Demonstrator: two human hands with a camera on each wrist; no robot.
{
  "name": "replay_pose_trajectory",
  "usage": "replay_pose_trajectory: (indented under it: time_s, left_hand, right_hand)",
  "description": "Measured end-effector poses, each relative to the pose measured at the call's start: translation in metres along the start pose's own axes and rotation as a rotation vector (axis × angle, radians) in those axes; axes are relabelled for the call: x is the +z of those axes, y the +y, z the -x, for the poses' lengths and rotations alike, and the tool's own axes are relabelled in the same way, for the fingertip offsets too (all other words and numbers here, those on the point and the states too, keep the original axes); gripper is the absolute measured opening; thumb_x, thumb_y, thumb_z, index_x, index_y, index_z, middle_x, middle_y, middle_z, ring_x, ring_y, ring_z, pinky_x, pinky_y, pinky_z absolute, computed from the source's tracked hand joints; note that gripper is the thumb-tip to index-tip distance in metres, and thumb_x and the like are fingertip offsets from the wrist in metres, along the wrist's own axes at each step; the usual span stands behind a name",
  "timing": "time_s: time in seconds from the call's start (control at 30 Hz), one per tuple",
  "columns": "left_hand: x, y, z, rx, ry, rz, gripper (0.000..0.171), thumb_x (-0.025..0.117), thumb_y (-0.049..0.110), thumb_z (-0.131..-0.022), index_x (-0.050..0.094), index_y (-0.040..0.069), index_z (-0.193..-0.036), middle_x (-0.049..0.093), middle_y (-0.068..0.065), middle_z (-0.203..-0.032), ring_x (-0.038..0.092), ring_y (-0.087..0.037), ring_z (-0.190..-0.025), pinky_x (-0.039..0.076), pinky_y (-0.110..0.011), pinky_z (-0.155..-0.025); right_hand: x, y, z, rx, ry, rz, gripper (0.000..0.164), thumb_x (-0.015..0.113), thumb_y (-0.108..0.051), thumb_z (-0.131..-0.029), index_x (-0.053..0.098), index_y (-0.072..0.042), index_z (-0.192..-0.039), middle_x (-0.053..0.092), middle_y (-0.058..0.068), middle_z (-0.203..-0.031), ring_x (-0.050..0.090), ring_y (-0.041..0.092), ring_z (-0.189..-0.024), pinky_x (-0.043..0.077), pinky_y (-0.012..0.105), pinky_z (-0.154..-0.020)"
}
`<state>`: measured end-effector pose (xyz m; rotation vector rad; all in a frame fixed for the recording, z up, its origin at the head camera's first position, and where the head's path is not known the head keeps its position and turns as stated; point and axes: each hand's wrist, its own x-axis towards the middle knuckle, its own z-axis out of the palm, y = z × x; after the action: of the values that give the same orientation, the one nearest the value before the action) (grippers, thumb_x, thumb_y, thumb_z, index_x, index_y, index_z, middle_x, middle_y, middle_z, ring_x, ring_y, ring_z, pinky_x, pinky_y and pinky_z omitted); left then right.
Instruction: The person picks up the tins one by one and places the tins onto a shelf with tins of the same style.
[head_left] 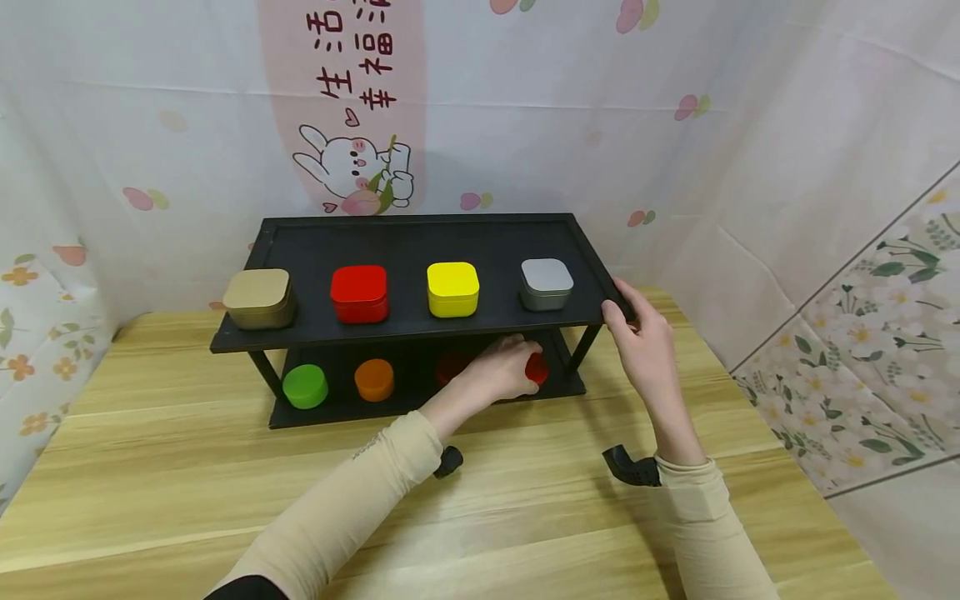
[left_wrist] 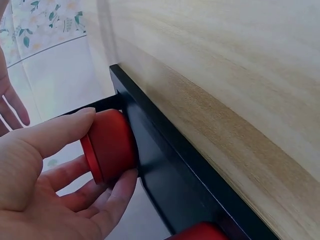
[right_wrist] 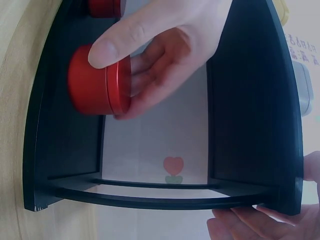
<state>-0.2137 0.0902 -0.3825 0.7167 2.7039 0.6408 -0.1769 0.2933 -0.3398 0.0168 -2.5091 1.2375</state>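
A two-tier black rack (head_left: 420,242) stands on the wooden table. My left hand (head_left: 498,367) reaches under its upper board and grips a round red tin (left_wrist: 112,145) near the right end of the lower board. Thumb and fingers wrap the tin's lidded side, and its base is right at the board (right_wrist: 45,150). A second red tin (head_left: 452,367) sits to its left, partly hidden by the left hand. My right hand (head_left: 648,337) holds the front right corner of the upper board, thumb on one face and fingers underneath.
Square tins line the upper board: gold (head_left: 258,300), red (head_left: 360,296), yellow (head_left: 453,292) and silver (head_left: 546,285). A green round tin (head_left: 305,386) and an orange one (head_left: 374,380) sit at the lower left. A patterned cloth (head_left: 525,150) hangs behind.
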Motion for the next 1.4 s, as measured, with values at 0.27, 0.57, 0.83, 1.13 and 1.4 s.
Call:
replay_pose_trajectory:
  time_s: [0.27, 0.57, 0.83, 1.13, 1.4]
  left_hand:
    - [0.000, 0.000, -0.006, -0.010, -0.011, 0.014, 0.063, 0.074, 0.026, -0.094, 0.051, 0.014, -0.151, 0.049, -0.012, -0.155, 0.049, -0.028, -0.139, 0.045, -0.039, -0.115]
    - [0.002, -0.003, -0.012, -0.026, -0.015, 0.031, 0.064, 0.074, 0.026, -0.094, 0.050, 0.014, -0.152, 0.047, -0.012, -0.157, 0.049, -0.027, -0.140, 0.045, -0.039, -0.115]
    - [0.004, -0.004, -0.016, -0.029, -0.014, 0.033, 0.064, 0.075, 0.025, -0.093, 0.051, 0.013, -0.151, 0.048, -0.012, -0.156, 0.050, -0.027, -0.139, 0.047, -0.039, -0.113]
    - [0.008, -0.007, -0.021, -0.036, -0.007, 0.050, 0.064, 0.076, 0.023, -0.092, 0.052, 0.011, -0.150, 0.050, -0.012, -0.154, 0.051, -0.027, -0.136, 0.050, -0.039, -0.109]
    - [0.008, -0.007, -0.022, -0.036, -0.015, 0.061, 0.064, 0.075, 0.022, -0.093, 0.051, 0.010, -0.151, 0.050, -0.013, -0.154, 0.050, -0.028, -0.138, 0.050, -0.039, -0.109]
  right_hand:
    - [0.000, 0.002, 0.000, 0.007, 0.000, 0.007, 0.056, 0.049, -0.047, -0.106, 0.045, -0.024, -0.156, 0.052, 0.013, -0.156, 0.065, 0.034, -0.123, 0.044, 0.014, -0.084]
    - [0.000, 0.001, 0.000, 0.011, -0.004, 0.003, 0.056, 0.049, -0.047, -0.106, 0.045, -0.023, -0.157, 0.051, 0.012, -0.157, 0.063, 0.033, -0.128, 0.044, 0.015, -0.088]
    - [0.000, 0.000, 0.000, 0.016, -0.005, 0.001, 0.057, 0.049, -0.047, -0.106, 0.045, -0.022, -0.157, 0.051, 0.012, -0.157, 0.063, 0.033, -0.128, 0.044, 0.015, -0.088]
    - [0.002, 0.001, -0.001, 0.013, -0.001, 0.005, 0.056, 0.049, -0.046, -0.106, 0.046, -0.022, -0.156, 0.052, 0.012, -0.156, 0.061, 0.031, -0.130, 0.044, 0.014, -0.089]
    - [0.001, 0.000, -0.001, 0.020, 0.001, 0.002, 0.056, 0.049, -0.046, -0.106, 0.046, -0.022, -0.156, 0.051, 0.012, -0.156, 0.061, 0.031, -0.130, 0.043, 0.013, -0.088]
